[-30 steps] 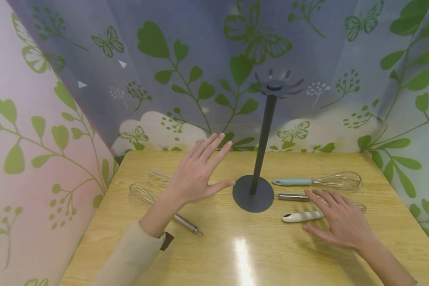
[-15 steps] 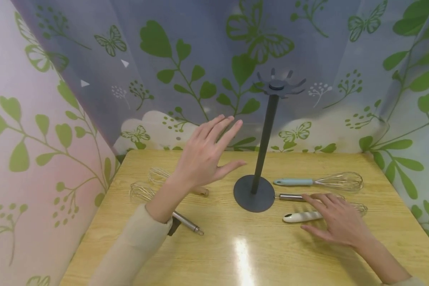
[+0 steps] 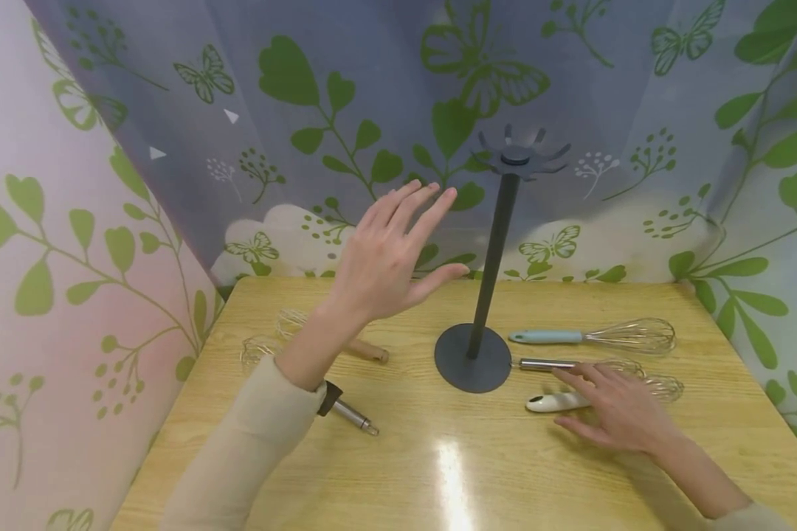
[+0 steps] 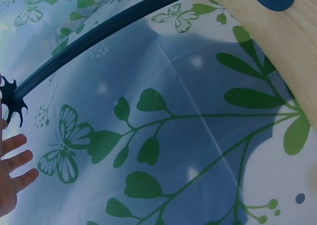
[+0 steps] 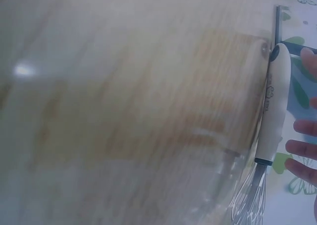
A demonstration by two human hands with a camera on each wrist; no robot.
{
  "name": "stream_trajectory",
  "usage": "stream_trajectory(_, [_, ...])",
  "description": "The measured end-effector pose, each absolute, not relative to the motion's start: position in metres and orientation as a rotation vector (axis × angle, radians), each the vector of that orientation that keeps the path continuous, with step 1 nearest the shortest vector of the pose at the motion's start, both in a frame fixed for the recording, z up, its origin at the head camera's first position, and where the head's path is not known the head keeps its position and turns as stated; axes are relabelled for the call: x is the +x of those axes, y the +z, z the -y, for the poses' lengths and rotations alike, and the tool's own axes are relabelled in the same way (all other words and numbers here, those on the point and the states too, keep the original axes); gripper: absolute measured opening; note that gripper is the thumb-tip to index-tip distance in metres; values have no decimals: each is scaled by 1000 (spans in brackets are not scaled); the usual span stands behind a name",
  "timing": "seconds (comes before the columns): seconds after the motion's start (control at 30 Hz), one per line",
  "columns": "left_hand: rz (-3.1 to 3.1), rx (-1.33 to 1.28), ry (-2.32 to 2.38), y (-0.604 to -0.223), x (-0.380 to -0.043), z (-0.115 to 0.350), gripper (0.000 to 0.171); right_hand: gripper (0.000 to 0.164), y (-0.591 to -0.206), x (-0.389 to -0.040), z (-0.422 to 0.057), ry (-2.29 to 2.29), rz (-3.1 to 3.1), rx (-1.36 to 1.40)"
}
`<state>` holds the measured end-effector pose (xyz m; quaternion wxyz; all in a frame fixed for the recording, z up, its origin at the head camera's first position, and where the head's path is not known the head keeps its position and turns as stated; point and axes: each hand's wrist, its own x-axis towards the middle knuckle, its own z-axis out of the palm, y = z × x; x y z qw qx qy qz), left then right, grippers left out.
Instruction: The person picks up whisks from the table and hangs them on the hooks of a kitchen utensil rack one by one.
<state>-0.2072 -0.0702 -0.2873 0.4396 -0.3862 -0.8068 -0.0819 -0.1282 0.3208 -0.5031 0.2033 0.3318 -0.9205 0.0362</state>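
While the left hand point(image 3: 384, 258) hangs raised beside the tall dark grey metal-looking stand with a hooked crown point(image 3: 494, 258), fingers extended, thumb spread and nothing in its grasp, the right hand point(image 3: 618, 409) is low over the white-handled wire whisk point(image 3: 559, 402), fingers loosely spread — contact cannot be confirmed. That whisk lies on the pale wooden table point(image 3: 405, 472) beside the steel-handled wire whisk point(image 3: 546, 364), with the pale-blue-handled wire whisk point(image 3: 547, 337) beyond, all handles toward the stand — presumably to keep each grip accessible. The stand's broad disc base point(image 3: 450, 366), flat on the tabletop, probably guards against tipping.
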Motion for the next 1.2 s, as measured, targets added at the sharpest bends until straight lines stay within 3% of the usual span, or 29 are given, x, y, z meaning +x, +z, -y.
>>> stream_trajectory(1.2, [1845,-979,-195,-234,-232,39,56,50,-520,-135,-322,93,2613,987])
